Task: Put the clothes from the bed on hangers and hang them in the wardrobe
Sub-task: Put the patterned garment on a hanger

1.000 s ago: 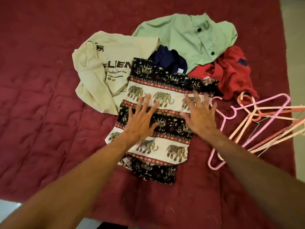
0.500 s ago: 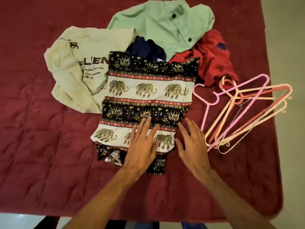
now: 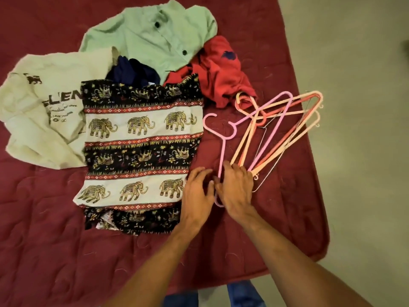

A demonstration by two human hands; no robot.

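Change vs 0.5 s ago: both hands are off the elephant-print garment [image 3: 141, 156] and now sit to its right, at the near ends of the hangers [image 3: 272, 134]. Clothes and hangers lie as before.
Bed: dark red quilted cover [image 3: 44, 240] under both hands; its right edge is well right of the R hand.
Floor: pale beige [image 3: 365, 151], right of the bed, w/ a strip nearer than the wrists. Blue trouser legs [image 3: 241, 293] show there.
Print garment: flat, just left of the L hand.
Cream sweatshirt [image 3: 39, 129]: far left of the hands, partly under the print.
Green shirt [image 3: 150, 38]: farthest beyond the hands, dark buttons up.
Red garment [image 3: 221, 72]: beyond the R hand, touching the hanger hooks.
Navy garment [image 3: 132, 72]: bunched betw. cream and green.
Pink hanger [image 3: 222, 151]: its near corner is under the R hand.
R hand [image 3: 236, 191]: fingers bent over the hanger ends; can't tell if it grips.
L hand [image 3: 197, 196]: loosely curled, nothing in it, fingertips by the pink bar.
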